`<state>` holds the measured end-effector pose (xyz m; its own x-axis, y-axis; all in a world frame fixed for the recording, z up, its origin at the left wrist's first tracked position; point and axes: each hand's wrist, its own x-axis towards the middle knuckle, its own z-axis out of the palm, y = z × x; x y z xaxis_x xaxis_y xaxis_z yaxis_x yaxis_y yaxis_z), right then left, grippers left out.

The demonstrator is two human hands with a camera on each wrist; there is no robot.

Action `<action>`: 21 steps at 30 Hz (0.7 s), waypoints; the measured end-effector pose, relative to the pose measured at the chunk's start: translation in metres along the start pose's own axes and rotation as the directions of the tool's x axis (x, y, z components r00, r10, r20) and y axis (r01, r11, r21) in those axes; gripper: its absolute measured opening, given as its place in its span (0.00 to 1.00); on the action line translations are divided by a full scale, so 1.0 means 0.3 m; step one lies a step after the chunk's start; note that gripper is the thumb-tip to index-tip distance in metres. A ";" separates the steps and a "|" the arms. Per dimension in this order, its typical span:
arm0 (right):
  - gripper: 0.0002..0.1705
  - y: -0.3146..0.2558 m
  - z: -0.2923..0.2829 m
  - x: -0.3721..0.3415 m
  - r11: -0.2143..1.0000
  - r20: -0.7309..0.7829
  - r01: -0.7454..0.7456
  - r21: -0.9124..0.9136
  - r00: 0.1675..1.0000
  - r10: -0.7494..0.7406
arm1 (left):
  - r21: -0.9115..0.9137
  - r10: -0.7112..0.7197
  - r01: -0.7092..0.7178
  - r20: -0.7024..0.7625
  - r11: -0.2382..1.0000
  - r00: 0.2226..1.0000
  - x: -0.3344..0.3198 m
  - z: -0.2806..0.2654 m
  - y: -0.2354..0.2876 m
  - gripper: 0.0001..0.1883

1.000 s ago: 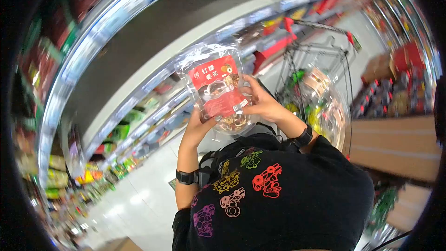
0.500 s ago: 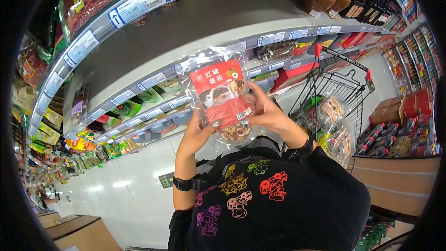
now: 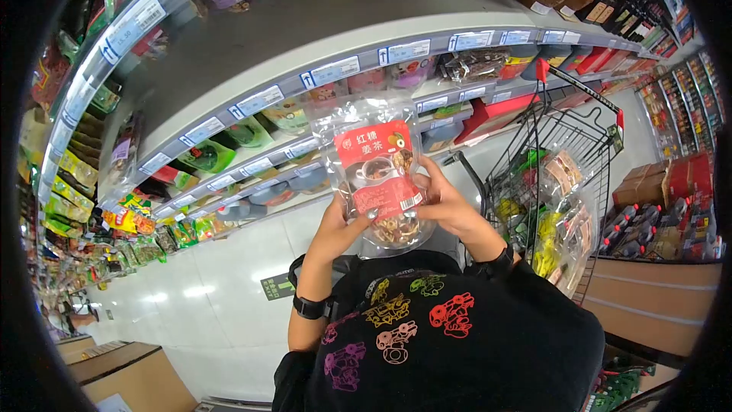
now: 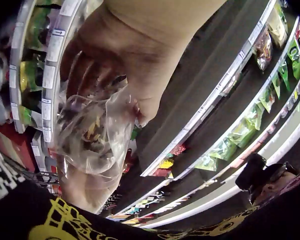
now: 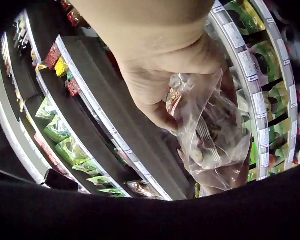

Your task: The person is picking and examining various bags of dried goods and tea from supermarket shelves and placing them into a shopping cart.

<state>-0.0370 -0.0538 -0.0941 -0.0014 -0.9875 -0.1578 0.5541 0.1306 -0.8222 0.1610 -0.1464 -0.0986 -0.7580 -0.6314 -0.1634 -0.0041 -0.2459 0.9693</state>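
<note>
A clear plastic pouch of brown sugar ginger tea, with a red printed label and dried pieces showing inside, is held upright before the chest. The left hand grips its lower left side, thumb over the front. On the lower right side the right hand holds it, thumb near the barcode. From the left wrist, the back of the pouch shows between the hands. In the right wrist view the crinkled clear pouch sits under the thumb, and the fingers behind it are mostly hidden.
A curved store shelf with price tags runs ahead, packets on its lower tiers. At the right stands a wire shopping cart holding bagged goods. Boxes and bottles lie beyond it. A cardboard box is at lower left.
The head view has shifted and sharpened from blur; the pouch and both hands now appear slightly lower and further right. Both hands keep their hold on the pouch.
</note>
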 end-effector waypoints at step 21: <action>0.52 0.087 -0.103 -0.041 0.998 -0.017 0.044 -0.034 0.999 -0.044 | 0.131 0.080 -0.086 0.054 0.988 0.995 0.055 0.036 -0.121 0.20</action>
<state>-0.0483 -0.0354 -0.1306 -0.0403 -0.9906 -0.1305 0.5248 0.0901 -0.8464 0.1416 -0.1398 -0.1345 -0.7899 -0.6086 -0.0756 -0.0245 -0.0918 0.9955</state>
